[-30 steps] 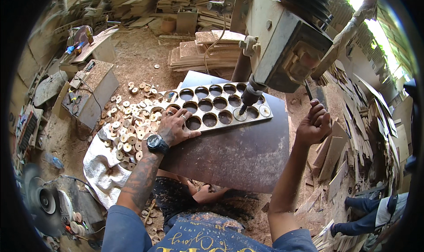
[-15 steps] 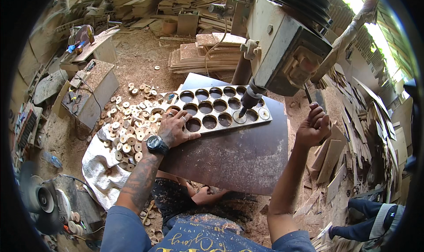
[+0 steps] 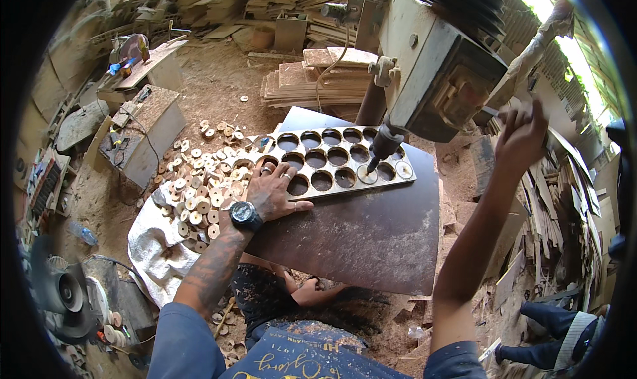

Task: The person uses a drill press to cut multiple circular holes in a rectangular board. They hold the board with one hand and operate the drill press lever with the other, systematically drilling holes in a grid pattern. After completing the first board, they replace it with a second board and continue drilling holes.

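Note:
A pale wooden board (image 3: 309,192) with rows of round cut-outs lies on a dark brown tabletop (image 3: 345,246). My left hand (image 3: 271,192) rests spread on the board's left end, its fingertips at a hole and the thumb along the near edge. Over the board's right part, the drill press (image 3: 438,74) points its bit (image 3: 373,164) at a ring-marked disc (image 3: 366,174) that still sits in the board. Another ring-marked disc (image 3: 405,170) is at the right end. My right hand (image 3: 521,137), slightly blurred, is raised right of the drill press, its fingers curled at the press's lever (image 3: 489,111).
Loose wooden discs with centre holes (image 3: 199,193) are heaped left of the table, beside a white sack (image 3: 156,243). Stacked boards (image 3: 298,87) stand behind. Wood offcuts (image 3: 557,226) lean at right, near another person's legs (image 3: 541,339). A fan (image 3: 66,289) stands lower left.
My right hand has moved up and to the right with the lever. The bit has risen, showing its narrow tip above the disc. My left hand stays on the board.

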Demonstrator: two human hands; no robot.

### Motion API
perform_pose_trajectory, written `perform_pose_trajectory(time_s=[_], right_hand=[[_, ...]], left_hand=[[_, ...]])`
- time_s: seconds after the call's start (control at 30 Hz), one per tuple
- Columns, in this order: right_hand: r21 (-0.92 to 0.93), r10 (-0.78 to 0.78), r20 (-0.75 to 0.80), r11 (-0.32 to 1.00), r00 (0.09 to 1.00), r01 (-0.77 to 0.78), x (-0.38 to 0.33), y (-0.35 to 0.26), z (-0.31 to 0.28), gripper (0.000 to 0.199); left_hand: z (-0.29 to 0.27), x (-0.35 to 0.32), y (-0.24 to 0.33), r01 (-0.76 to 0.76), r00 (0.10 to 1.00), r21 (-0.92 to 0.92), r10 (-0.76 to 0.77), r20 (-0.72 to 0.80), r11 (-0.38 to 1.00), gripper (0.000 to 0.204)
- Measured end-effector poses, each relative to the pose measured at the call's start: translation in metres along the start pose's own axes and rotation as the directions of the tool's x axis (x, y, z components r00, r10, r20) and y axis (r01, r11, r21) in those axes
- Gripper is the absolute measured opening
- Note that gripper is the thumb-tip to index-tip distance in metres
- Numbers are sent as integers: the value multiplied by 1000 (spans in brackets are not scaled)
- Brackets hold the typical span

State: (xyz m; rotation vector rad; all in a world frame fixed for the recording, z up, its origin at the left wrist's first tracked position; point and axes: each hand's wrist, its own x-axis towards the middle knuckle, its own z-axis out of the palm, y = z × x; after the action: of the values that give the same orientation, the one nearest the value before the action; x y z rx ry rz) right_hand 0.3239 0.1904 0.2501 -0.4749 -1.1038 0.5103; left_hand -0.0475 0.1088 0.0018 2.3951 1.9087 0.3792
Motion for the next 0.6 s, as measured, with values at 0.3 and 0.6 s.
perform_pose_trajectory(time_s=[0.3, 0.6], right_hand=[[-386, 343, 57, 874, 938, -296, 215, 92, 21, 28], [-418, 297, 178, 886, 938, -201, 201, 86, 15, 30]], left_hand=[[-29, -70, -80, 125, 990, -30, -123, 67, 992, 93], [-90, -172, -196, 324, 889, -196, -368, -273, 926, 86]])
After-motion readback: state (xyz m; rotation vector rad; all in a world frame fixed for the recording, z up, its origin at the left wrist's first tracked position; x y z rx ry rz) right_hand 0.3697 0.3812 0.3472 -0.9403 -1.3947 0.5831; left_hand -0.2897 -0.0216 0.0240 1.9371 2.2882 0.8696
